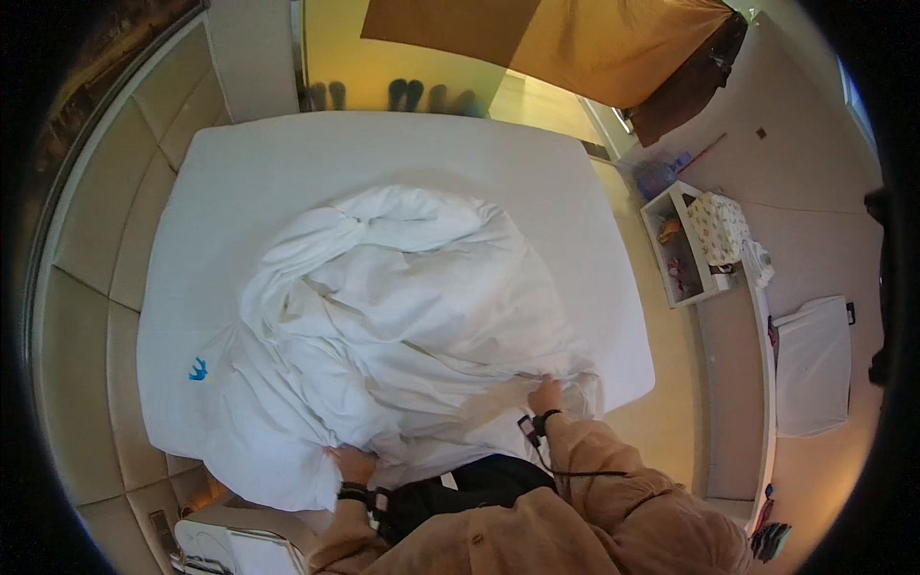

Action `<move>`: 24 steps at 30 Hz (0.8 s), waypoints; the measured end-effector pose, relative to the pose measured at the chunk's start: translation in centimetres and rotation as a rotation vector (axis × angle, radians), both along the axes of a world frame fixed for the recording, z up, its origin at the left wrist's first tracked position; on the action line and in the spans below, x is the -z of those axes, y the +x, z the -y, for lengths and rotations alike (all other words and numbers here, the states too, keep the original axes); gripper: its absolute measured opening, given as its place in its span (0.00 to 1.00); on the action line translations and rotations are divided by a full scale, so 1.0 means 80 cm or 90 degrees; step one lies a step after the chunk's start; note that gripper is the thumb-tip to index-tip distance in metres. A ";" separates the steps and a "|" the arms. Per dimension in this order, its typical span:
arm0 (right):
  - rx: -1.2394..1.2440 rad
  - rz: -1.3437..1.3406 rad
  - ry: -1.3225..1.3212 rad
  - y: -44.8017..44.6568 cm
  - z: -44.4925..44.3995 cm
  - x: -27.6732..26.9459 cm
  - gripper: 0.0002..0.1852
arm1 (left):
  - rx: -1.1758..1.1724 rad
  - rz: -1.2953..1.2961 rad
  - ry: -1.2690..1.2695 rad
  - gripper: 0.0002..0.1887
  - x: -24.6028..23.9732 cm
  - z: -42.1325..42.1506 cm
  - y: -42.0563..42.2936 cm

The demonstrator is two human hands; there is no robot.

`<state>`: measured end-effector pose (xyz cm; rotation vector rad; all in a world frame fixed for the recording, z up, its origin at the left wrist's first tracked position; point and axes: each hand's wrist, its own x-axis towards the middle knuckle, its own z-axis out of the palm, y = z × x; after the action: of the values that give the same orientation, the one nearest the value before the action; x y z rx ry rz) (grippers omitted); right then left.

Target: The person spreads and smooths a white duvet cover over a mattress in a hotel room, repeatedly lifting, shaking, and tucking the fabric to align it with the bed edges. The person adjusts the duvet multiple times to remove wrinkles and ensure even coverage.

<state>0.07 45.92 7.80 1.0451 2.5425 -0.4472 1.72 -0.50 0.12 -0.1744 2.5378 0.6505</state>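
Observation:
A bunched white duvet [431, 287] lies on a bed with a white fitted sheet [568, 172]. At the bed's near edge, my left hand [352, 463] grips a fold of the duvet, its fingertips partly hidden by cloth. Further right, my right hand [548, 397] is closed on the duvet near its right corner. Both wrists wear black bands with small devices, and a cable runs from the right one. A small blue clip-like object [198, 369] rests on the sheet, left of the duvet.
A padded headboard [86, 374] borders the bed on the left. A bedside table [208, 535] stands at the lower left. On the right are an open white cabinet [679, 251] and a long shelf [765, 402]. Slippers [406, 95] show beyond the far edge, below a hanging brown cloth [560, 36].

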 end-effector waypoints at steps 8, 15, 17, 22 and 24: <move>-0.103 -0.020 0.165 -0.014 -0.087 -0.051 0.47 | -0.017 0.063 -0.216 0.24 -0.009 -0.010 -0.022; -0.204 -0.006 -0.079 -0.049 -0.153 0.049 0.34 | -0.313 -0.240 -0.133 0.21 -0.035 -0.135 0.030; -0.213 -0.152 -0.129 -0.040 -0.168 0.049 0.18 | -0.299 -0.398 -0.097 0.24 -0.057 -0.203 0.021; -0.053 -0.229 -0.560 -0.017 -0.194 -0.075 0.13 | -0.427 -0.297 0.469 0.19 -0.107 -0.295 -0.078; -0.167 -0.179 -0.546 0.004 -0.213 -0.135 0.12 | -0.576 -0.245 0.694 0.27 -0.163 -0.333 -0.139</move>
<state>0.40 62.99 18.62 0.3377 2.2431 -1.5021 -9.37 26.18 13.15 -0.8545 1.9138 2.4510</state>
